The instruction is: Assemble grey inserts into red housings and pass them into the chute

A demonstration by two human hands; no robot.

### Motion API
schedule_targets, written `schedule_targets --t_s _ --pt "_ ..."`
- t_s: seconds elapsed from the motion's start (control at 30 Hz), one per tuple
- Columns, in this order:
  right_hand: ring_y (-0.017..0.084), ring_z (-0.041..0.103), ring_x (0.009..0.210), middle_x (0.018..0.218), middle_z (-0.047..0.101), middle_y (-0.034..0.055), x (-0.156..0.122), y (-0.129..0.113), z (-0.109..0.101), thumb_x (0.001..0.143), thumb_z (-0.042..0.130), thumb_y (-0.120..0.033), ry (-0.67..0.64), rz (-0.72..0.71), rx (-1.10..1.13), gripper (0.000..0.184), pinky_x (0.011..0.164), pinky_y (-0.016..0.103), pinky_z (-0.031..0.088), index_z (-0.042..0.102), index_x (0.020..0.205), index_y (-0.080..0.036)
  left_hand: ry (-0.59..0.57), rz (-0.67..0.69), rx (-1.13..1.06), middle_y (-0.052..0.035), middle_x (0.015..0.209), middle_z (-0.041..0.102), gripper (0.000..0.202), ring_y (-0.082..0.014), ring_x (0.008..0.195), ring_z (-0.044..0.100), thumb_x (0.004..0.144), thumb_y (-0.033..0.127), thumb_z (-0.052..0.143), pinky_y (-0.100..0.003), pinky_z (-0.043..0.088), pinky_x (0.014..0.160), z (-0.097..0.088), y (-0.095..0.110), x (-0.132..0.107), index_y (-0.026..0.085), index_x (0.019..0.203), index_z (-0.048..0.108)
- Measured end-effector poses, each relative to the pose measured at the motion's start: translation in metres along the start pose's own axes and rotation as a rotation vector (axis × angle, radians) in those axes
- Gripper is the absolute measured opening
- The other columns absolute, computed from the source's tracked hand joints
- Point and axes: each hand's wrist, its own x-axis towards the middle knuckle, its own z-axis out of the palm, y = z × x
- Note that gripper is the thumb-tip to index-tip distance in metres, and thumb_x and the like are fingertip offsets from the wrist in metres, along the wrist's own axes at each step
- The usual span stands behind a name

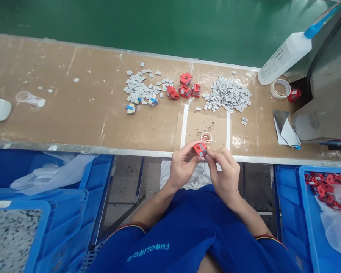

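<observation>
My left hand (182, 165) grips a small red and grey plastic part (200, 149) above the table's front edge. The thumb and fingers of my right hand (224, 172) are pinched together at the part's right side; whatever they pinch is too small to make out. Just beyond my hands stands a small round cup (206, 137) with a thin stick across it. Further back lie several similar red parts (185, 90), between a left pile of small grey tiles (142, 87) and a right pile of grey tiles (229, 94).
Blue and yellow pieces (130, 109) lie by the left pile. At right are a white bottle (285, 57), a tape roll (280, 89) and a metal machine (326, 83). Blue crates flank me: the left crate (45, 212) holds grey pieces, the right crate (308, 212) red parts.
</observation>
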Motion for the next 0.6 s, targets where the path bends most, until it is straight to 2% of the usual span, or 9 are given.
schedule_targets --t_s 0.1,0.27,0.4,0.6 --pt "0.014 0.061 0.071 0.083 0.06 0.0014 -0.003 0.003 0.001 0.101 0.059 -0.011 0.008 0.024 0.084 0.018 0.062 0.026 0.053 0.072 0.105 -0.022 -0.03 0.016 0.014 -0.011 0.125 0.078 0.038 -0.0215 0.106 0.078 0.091 0.028 0.079 -0.028 0.064 0.093 -0.005 -0.001 -0.002 0.019 0.127 0.071" --pt "0.015 0.064 0.071 0.082 0.067 0.0024 0.006 0.015 -0.016 0.1 0.062 -0.015 -0.134 0.016 0.232 0.017 0.062 0.028 0.055 0.076 0.106 -0.024 -0.178 0.062 0.039 -0.015 0.135 0.074 0.045 -0.0252 0.117 0.076 0.091 0.027 0.079 -0.032 0.063 0.099 -0.016 0.005 -0.002 0.02 0.135 0.068" --pt "0.015 0.063 0.071 0.082 0.069 0.0027 0.013 0.02 -0.03 0.098 0.066 -0.016 -0.227 0.011 0.274 0.014 0.062 0.028 0.053 0.078 0.1 -0.023 -0.238 0.133 0.113 -0.0142 0.134 0.074 0.044 -0.0247 0.116 0.076 0.091 0.024 0.079 -0.033 0.063 0.1 -0.019 0.011 0.001 0.021 0.134 0.07" --pt "0.011 0.058 0.063 0.074 0.063 -0.001 0.015 0.024 -0.025 0.094 0.068 -0.012 -0.233 -0.004 0.341 0.011 0.058 0.024 0.048 0.075 0.09 -0.02 -0.286 0.245 0.212 -0.0111 0.132 0.076 0.04 -0.0241 0.117 0.076 0.092 0.022 0.077 -0.033 0.063 0.1 -0.024 0.013 0.007 0.022 0.132 0.072"
